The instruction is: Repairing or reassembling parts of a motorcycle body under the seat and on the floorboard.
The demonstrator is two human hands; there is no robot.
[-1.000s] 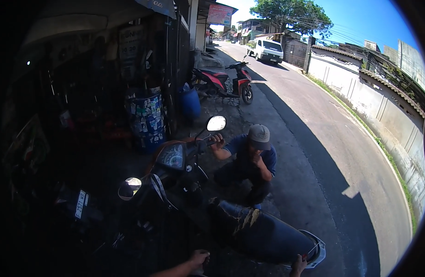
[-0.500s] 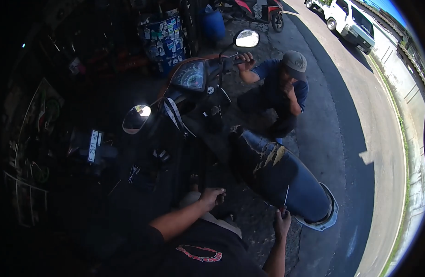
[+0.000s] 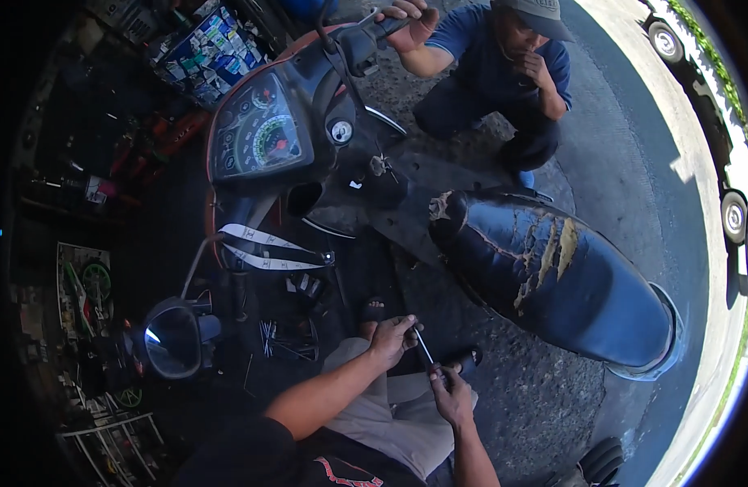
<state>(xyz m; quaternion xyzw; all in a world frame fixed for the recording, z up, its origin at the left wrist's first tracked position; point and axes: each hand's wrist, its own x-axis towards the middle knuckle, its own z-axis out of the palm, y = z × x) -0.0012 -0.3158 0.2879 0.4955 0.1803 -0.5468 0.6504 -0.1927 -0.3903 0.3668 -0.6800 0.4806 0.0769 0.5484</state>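
Observation:
In my right hand (image 3: 452, 396) is a screwdriver (image 3: 423, 345), gripped by its dark handle, the thin metal shaft slanting up and left. My left hand (image 3: 392, 342) is closed in a pinch right by the screwdriver's tip. Whatever sits between those fingers is too small to make out. Both hands are over my lap. Beyond them stands a motor scooter with a torn dark seat (image 3: 544, 276), its foam showing through the splits. Its instrument panel (image 3: 264, 134) and a white strap (image 3: 264, 235) are at the upper left.
Across the scooter a co-worker (image 3: 504, 77) in a cap crouches, one hand on the handlebar grip. A round mirror (image 3: 172, 337) sticks out at left. Loose tools (image 3: 288, 337) lie on the ground left of my knees. A road with a parked vehicle's wheels (image 3: 666, 42) runs along the right.
My right hand has brought the screwdriver down and left from beside the seat to my left hand. The view has shifted, so the scooter appears larger.

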